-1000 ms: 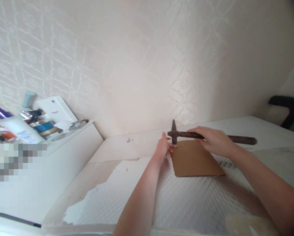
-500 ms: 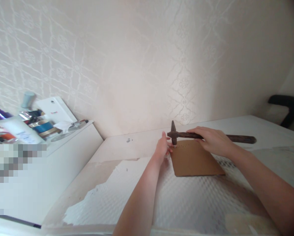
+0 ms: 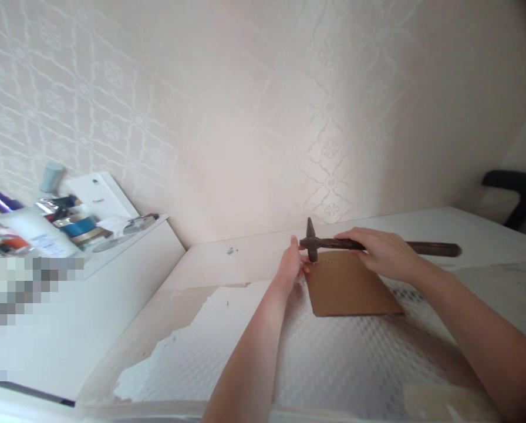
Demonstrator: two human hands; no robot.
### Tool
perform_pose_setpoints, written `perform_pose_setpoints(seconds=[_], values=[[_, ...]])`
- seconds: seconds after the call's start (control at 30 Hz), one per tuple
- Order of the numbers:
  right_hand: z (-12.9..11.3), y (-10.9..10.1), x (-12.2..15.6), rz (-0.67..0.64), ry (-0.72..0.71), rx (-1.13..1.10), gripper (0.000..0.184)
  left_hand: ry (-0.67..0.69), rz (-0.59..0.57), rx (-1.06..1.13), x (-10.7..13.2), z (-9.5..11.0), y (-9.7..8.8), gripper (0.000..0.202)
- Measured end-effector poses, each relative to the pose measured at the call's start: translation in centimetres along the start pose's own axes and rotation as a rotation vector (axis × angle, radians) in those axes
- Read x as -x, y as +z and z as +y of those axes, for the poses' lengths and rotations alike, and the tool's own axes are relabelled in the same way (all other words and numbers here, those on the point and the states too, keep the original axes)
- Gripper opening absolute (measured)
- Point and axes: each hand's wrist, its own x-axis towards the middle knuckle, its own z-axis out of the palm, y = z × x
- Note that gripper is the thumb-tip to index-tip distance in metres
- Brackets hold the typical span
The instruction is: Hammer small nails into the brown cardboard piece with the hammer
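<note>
My right hand [image 3: 386, 252] is wrapped round the dark wooden handle of a hammer [image 3: 329, 242], partway along it. The hammer's head is over the upper left corner of a flat brown sheet [image 3: 353, 291], its face pointing down. A row of small marks runs along the sheet's far edge; whether it is leather or cardboard I cannot tell. Beside the hammer head, my left hand [image 3: 292, 258] has its fingers closed at that same corner. A tiny bright spot shows under the hammer face, but what the left fingers pinch is hidden.
Bubble-textured white wrap [image 3: 324, 364] covers part of the worn tabletop beneath the sheet. To the left, a white cabinet [image 3: 126, 294] carries bottles, jars and a white box [image 3: 102, 197]. The patterned wall stands behind; a black armrest [image 3: 516, 182] is at far right.
The hammer head and both hands hold nearly the same positions. Only a very slight shift of the view shows.
</note>
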Motion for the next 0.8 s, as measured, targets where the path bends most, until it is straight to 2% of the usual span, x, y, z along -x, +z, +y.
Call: perform_pose_setpoints(seconds=[0.8], values=[[-0.14, -0.12, -0.01, 0.024, 0.014, -0.005, 0.047, -0.007, -0.012, -0.016, 0.23, 0.31, 0.07, 0.06]])
